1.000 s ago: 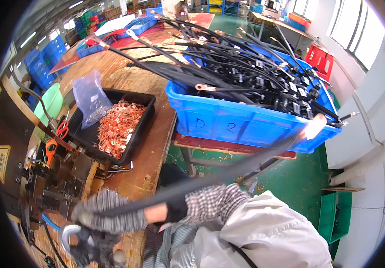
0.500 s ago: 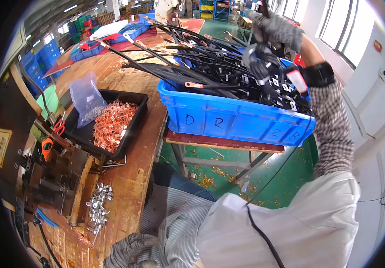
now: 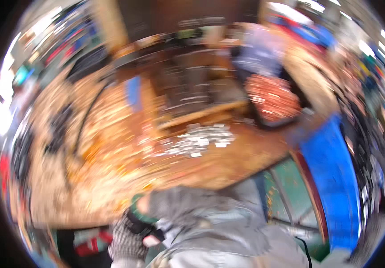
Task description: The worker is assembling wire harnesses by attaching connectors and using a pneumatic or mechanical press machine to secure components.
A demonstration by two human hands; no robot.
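The wooden workbench (image 3: 255, 149), motion-blurred, spans your frame's middle, silver terminals (image 3: 199, 140) at centre. Your gloved left hand (image 3: 179, 201) is at lower centre; your right hand (image 3: 383, 149), far right, is near black cables (image 3: 357, 123) in the blue crate (image 3: 335, 192). I can't tell either hand's opening or hold.

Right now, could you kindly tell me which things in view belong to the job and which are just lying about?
Apparently in use: black cables near the right hand; blue bin; copper pieces; silvery pieces.
Apparently just lying about: plastic bag; blurred red item.
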